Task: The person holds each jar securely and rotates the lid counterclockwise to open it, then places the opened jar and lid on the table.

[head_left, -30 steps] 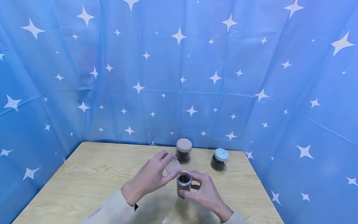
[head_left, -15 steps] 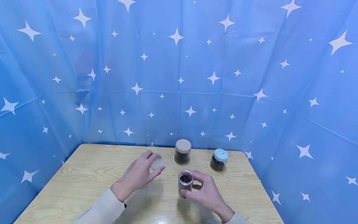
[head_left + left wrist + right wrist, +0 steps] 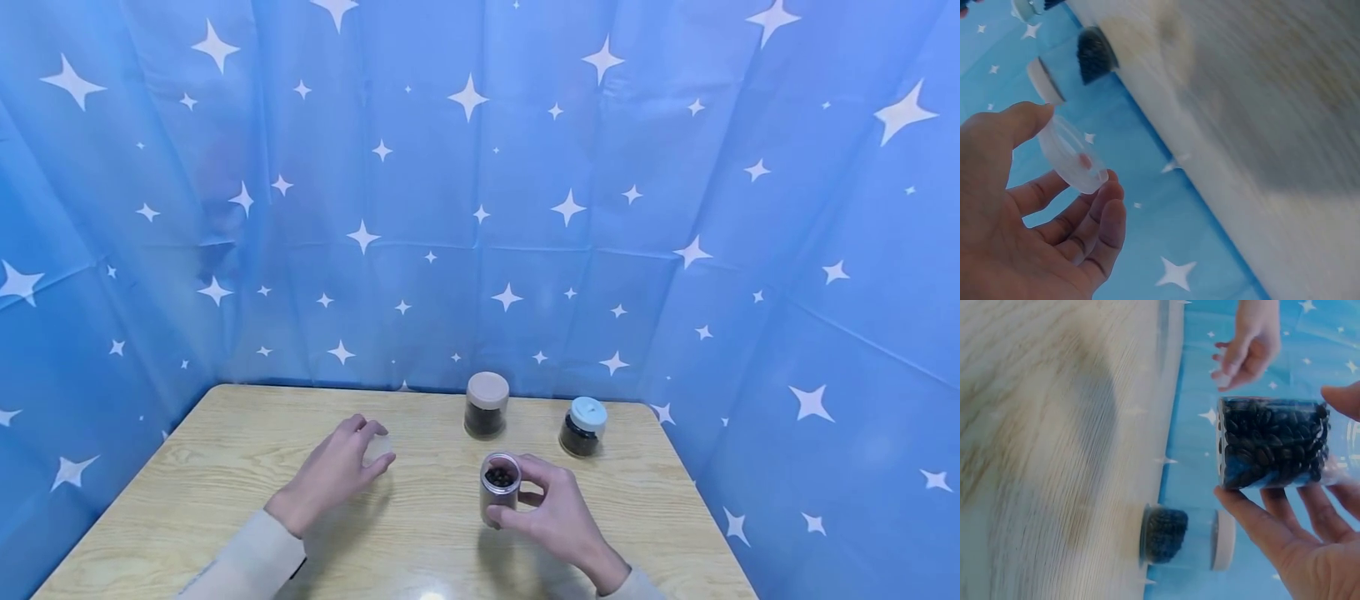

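Observation:
My right hand (image 3: pixel 555 508) grips a small clear jar (image 3: pixel 499 500) by its side, its mouth uncovered. Dark beans (image 3: pixel 1275 440) fill most of that jar, as the right wrist view shows through the wall. Off to the left, my left hand (image 3: pixel 333 467) pinches a translucent round lid (image 3: pixel 1069 156) by its edge between thumb and fingers, above the table. In the head view the lid is partly hidden behind the fingers.
Behind the hands on the wooden table (image 3: pixel 225 467) stands a jar with a pinkish lid (image 3: pixel 487 408), dark contents inside. To its right is a squat jar with a light blue lid (image 3: pixel 583 427). A blue star-patterned curtain (image 3: pixel 420 200) encloses the table's back and sides.
My left hand has moved left with the lid, away from the open jar. The right hand keeps the jar in nearly the same place, a little to the right.

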